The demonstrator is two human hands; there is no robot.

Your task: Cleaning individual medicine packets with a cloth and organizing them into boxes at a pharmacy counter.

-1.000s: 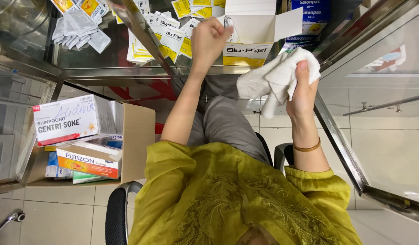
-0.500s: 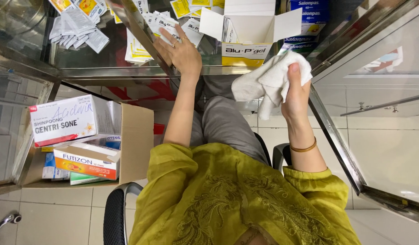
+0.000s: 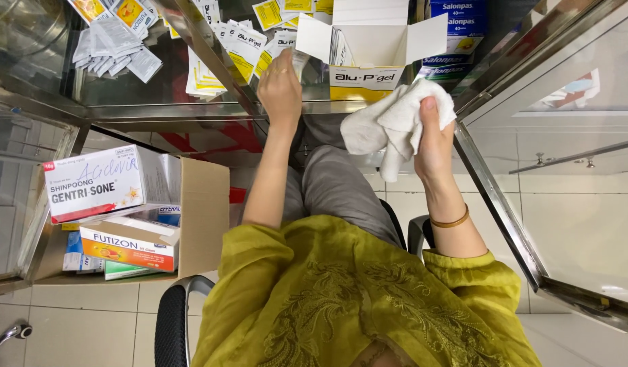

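At shelf front edge: left hand (image 3: 280, 88) flat on sachets (image 3: 242, 47) by open box (image 3: 368, 51); right hand (image 3: 433, 139) grips cloth (image 3: 388, 122), bunched, held clear of shelf.

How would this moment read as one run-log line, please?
left hand: on sachets | right hand: holding white cloth | open box: between

A mustard-green tunic (image 3: 354, 299) is worn, with short sleeves ending above the elbows. Tone-on-tone floral embroidery (image 3: 327, 306) is stitched across its front. Grey trousers (image 3: 341, 183) are seen toward 12 o'clock of the tunic. A thin golden bangle (image 3: 451, 221) is worn on the right wrist.
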